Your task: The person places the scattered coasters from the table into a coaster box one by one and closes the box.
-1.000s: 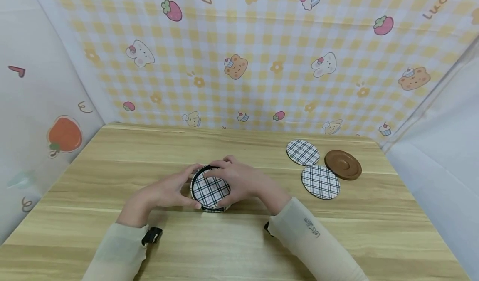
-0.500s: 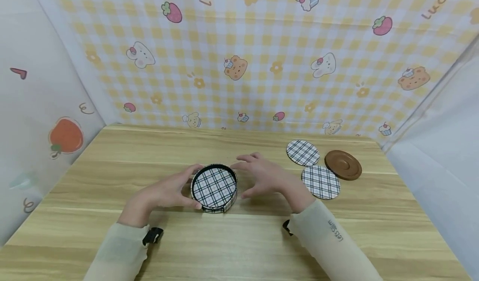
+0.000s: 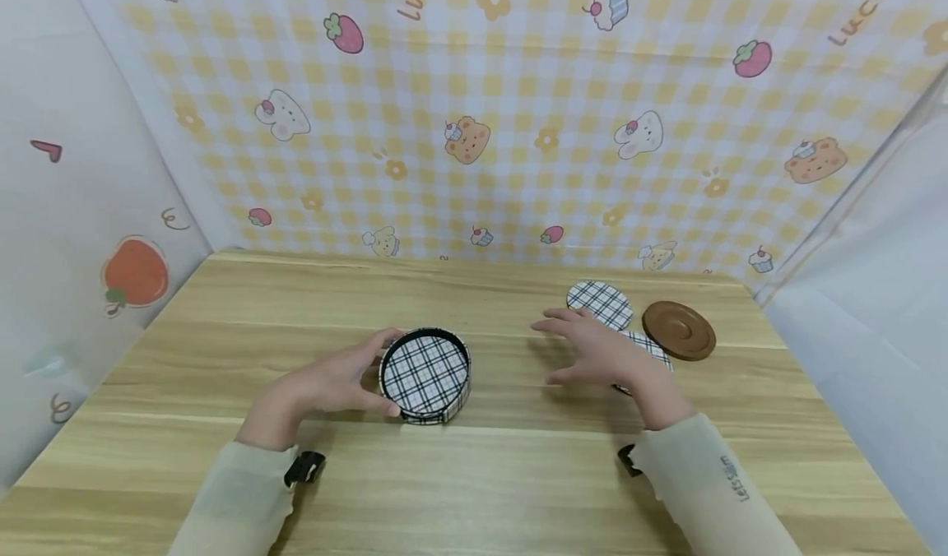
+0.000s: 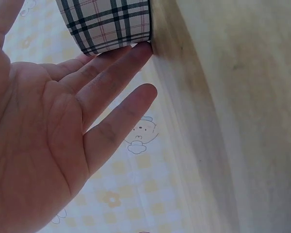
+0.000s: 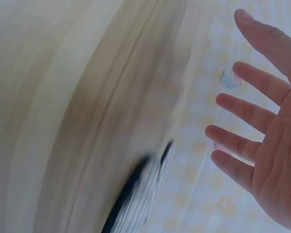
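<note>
A round plaid coaster holder (image 3: 457,406) with a black inner rim stands upright on the table, a plaid coaster (image 3: 425,373) lying inside it. My left hand (image 3: 333,375) holds its left side, thumb at the front and fingers at the back. In the left wrist view, the fingertips touch the lower edge of the plaid wall. My right hand (image 3: 600,354) hovers over the table with spread fingers, holding nothing. It partly covers a plaid coaster (image 3: 652,346) lying beneath it. Another plaid coaster (image 3: 598,303) lies just behind that one.
A brown round disc (image 3: 679,330) with a recessed middle, perhaps a lid, lies right of the loose coasters. The wood-grain table (image 3: 474,490) ends at a yellow checked cloth (image 3: 474,186) behind, with pale cloth walls (image 3: 96,178) at the sides.
My right hand has let go of the coaster in the holder and moved right towards the loose coasters. The left hand stays at the holder.
</note>
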`<act>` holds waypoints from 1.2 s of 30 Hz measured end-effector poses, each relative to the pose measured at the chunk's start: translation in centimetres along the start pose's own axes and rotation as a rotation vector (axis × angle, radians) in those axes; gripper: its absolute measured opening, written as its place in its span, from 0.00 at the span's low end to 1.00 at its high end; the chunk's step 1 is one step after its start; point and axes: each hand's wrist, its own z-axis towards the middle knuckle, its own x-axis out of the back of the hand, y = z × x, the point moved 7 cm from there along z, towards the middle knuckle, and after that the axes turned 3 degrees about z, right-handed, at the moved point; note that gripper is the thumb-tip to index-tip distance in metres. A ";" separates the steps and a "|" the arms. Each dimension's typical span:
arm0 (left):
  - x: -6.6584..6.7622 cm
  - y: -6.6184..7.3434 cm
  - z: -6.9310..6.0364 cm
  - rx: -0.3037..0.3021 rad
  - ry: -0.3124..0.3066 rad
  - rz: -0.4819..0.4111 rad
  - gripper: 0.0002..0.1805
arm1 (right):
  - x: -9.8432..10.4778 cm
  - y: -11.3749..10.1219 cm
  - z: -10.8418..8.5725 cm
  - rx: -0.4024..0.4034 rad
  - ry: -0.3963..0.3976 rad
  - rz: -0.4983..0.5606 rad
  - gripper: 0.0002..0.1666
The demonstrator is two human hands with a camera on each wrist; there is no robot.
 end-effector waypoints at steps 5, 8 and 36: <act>-0.1 -0.1 -0.1 0.010 -0.008 -0.019 0.56 | 0.9 2.8 -2.2 -0.045 0.035 -0.007 0.44; -0.1 0.0 0.0 -0.002 -0.015 -0.024 0.56 | 1.4 4.2 -3.6 -0.063 0.044 -0.026 0.44; -0.2 -0.5 0.1 0.023 -0.007 -0.016 0.56 | 1.2 9.3 -7.6 -0.189 0.011 -0.069 0.53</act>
